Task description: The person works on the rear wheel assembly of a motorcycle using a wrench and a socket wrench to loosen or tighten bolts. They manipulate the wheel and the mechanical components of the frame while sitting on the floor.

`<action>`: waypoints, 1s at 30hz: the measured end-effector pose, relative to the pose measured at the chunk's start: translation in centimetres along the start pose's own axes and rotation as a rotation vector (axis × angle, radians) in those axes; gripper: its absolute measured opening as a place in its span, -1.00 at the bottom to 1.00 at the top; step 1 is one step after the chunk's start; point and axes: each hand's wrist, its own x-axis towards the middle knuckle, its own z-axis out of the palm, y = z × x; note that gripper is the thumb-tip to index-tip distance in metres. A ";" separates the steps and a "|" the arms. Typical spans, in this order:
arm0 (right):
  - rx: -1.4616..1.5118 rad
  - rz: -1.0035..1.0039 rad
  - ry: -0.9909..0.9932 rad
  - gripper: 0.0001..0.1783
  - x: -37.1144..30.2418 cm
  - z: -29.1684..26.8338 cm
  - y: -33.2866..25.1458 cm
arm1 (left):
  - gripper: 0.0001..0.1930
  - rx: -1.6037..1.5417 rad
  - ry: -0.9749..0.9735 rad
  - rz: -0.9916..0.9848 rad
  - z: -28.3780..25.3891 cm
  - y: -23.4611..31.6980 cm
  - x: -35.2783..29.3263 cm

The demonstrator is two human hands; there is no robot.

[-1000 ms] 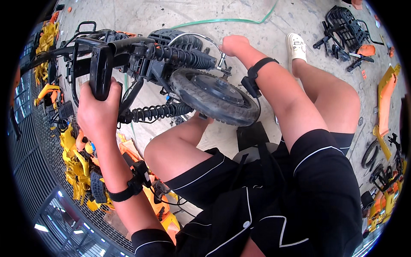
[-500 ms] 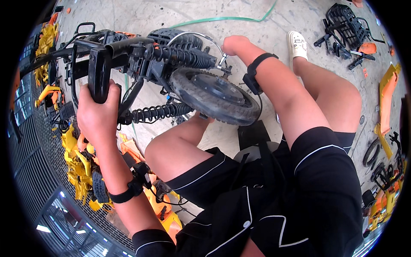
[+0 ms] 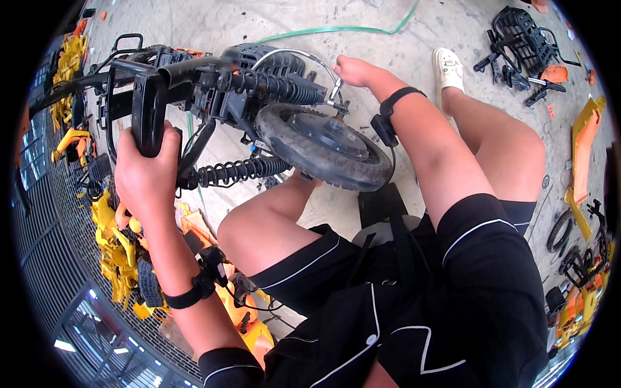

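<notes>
A black bike frame [image 3: 210, 81] with coil-spring shock absorbers [image 3: 236, 172] lies in front of me, its wheel [image 3: 326, 145] tilted toward my legs. My left hand [image 3: 145, 165] is wrapped round a thick black curved frame bar [image 3: 149, 113] at the left. Beyond the wheel hub, my right hand [image 3: 357, 70] is closed, fingertips curled beside a silver metal piece [image 3: 336, 89] at the end of a grey cable [image 3: 301, 52]. Whatever sits inside those fingers is hidden. The silver piece leads down to a small bracket by the axle.
Yellow and orange plastic parts [image 3: 116, 258] pile up along the left. At the far right lie a black basket [image 3: 525, 42] and a long orange-yellow panel [image 3: 584, 152]. A green strap [image 3: 330, 29] crosses the concrete floor. My legs straddle the area near the wheel.
My right hand has shifted slightly, its wrist turning and its fingertips moving up beside the cable end. The left hand keeps its hold; the bike has barely moved.
</notes>
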 end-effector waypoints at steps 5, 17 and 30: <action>-0.450 0.109 -0.276 -0.55 -0.1 -2.7 -4.5 | -0.53 -0.008 0.007 -0.009 0.1 -0.2 -0.3; 0.298 0.023 0.052 -0.60 -1.5 -0.2 -0.2 | -0.51 -0.002 -0.004 -0.002 0.1 -0.3 -0.1; -0.102 0.263 -0.083 -0.49 0.7 -1.1 -2.1 | -0.52 -0.011 -0.037 -0.010 -0.1 0.0 0.0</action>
